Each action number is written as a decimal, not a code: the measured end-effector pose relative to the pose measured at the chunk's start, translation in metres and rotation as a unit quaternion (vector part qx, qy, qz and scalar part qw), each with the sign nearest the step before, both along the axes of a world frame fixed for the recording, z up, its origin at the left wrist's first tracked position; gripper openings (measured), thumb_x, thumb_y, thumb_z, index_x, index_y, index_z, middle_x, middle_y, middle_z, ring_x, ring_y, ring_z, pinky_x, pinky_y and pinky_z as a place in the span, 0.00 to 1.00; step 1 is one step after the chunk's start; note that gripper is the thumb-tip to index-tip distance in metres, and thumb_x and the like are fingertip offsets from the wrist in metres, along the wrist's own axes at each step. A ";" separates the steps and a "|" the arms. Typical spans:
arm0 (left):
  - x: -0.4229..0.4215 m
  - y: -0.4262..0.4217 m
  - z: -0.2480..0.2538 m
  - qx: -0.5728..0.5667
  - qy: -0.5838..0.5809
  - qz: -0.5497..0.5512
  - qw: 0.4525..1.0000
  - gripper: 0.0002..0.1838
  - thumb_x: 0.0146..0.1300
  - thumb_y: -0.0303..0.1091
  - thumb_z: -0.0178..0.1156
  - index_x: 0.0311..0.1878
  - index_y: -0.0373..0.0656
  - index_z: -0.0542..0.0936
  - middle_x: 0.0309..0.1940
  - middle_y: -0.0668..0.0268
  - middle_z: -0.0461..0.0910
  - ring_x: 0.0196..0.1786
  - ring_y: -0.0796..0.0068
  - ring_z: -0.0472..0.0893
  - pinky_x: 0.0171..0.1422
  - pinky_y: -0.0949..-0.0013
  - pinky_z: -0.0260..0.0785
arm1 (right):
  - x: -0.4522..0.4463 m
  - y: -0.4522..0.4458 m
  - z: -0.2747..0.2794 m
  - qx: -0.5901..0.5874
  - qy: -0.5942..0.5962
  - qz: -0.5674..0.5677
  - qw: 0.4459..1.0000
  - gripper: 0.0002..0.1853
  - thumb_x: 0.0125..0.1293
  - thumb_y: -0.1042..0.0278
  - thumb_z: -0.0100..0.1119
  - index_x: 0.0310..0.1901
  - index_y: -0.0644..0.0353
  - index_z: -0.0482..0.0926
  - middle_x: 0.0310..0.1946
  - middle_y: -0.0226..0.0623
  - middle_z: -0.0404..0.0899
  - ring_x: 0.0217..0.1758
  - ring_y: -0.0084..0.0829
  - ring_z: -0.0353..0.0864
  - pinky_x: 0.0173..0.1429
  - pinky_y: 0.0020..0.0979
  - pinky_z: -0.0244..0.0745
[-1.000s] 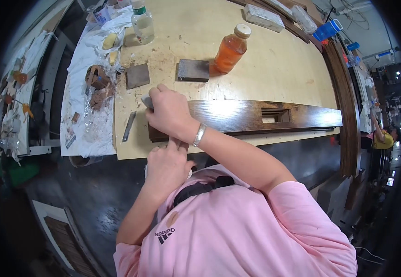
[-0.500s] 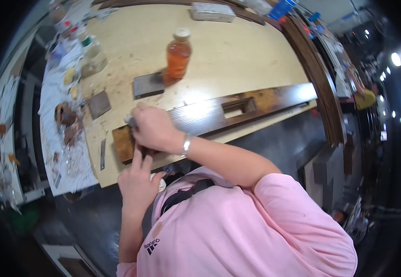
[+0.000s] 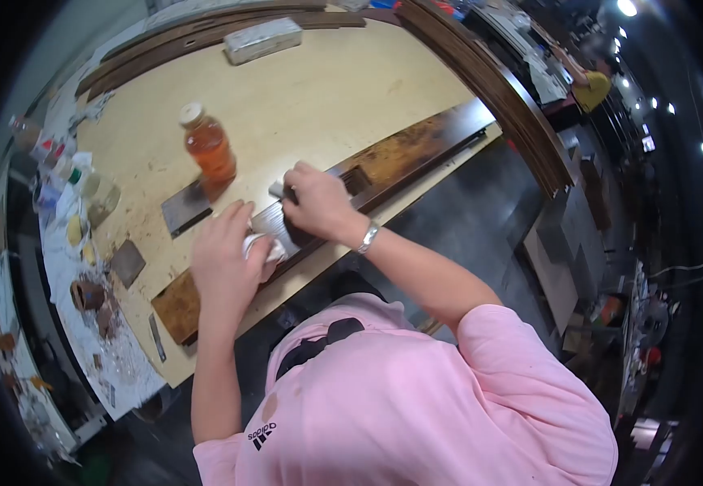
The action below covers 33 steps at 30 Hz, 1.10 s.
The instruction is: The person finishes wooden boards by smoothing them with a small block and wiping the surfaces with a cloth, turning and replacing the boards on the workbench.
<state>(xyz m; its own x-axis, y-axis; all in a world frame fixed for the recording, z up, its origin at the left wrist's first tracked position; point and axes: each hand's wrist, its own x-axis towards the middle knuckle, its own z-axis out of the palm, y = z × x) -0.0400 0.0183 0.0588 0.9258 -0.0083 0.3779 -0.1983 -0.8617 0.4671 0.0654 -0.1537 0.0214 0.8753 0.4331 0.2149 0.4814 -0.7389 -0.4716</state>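
A long dark-stained wooden board (image 3: pixel 404 154) with a rectangular cut-out lies along the table's near edge. My right hand (image 3: pixel 323 202) rests over its middle, just left of the cut-out, closed around a small grey piece (image 3: pixel 277 189) whose kind I cannot make out. A bunched white cloth (image 3: pixel 264 249) is held under the thumb of my left hand (image 3: pixel 223 253), against the board's left half. Beyond my left hand lies a flat dark grey block (image 3: pixel 185 211), beside a capped bottle of orange liquid (image 3: pixel 210 150).
Dark wooden strips (image 3: pixel 489 93) are stacked across the table's right side. A wrapped block (image 3: pixel 264 40) stands at the back. On the left are a brown square pad (image 3: pixel 128 264), a thin metal strip (image 3: pixel 157 337) and a bottle of pale liquid (image 3: pixel 96 194). Another person (image 3: pixel 590 89) is far right.
My right hand has slid rightwards along the board from near its left end. My left hand has come up from the near edge onto the board with the cloth. The view has turned.
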 end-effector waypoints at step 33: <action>0.023 -0.032 -0.077 0.096 0.061 0.185 0.976 0.09 0.67 0.28 0.54 0.45 0.35 0.79 0.41 0.53 0.78 0.47 0.53 0.77 0.56 0.59 0.68 | 0.271 -0.403 0.002 -0.067 0.093 -0.169 0.979 0.12 0.60 0.64 0.60 0.42 0.60 0.82 0.40 0.47 0.84 0.45 0.49 0.85 0.50 0.45 0.79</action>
<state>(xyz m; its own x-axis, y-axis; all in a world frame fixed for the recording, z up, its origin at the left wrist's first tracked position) -0.0169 -0.0139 -0.0180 0.9168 0.2757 0.2890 0.1900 -0.9375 0.2916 0.3367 -0.5567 0.0232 0.9921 0.1254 -0.0006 0.1138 -0.9021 -0.4163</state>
